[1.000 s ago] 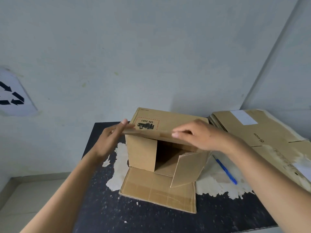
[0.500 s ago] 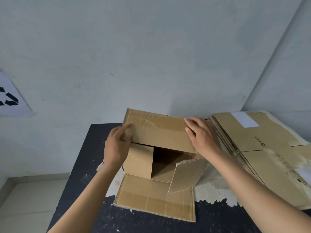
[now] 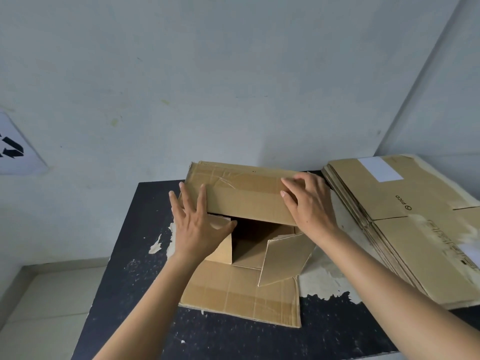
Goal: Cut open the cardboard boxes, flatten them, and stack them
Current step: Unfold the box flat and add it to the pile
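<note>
Fingers (image 3: 201,198) of the left hand (image 3: 194,229) lay spread and straight on the left end of the box (image 3: 246,196) top, thumb against a side flap (image 3: 223,253); fingers (image 3: 291,185) of the right hand (image 3: 309,209) rested flat, barely curled, on the right end; neither gripped. The box sat on the desk (image 3: 124,268), half collapsed, mouth toward the person. Pressing evenly down and away should flatten it; the standing inner flap (image 3: 283,258) might jam. The flat stack (image 3: 402,229) lay just right of it

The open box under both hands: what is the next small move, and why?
Probably press the top of the box down and sideways so it folds flat. Both the left hand and the right hand lie on it, its near flaps are spread open, yet it stands hollow; the flattened stack lies to its right.
</note>
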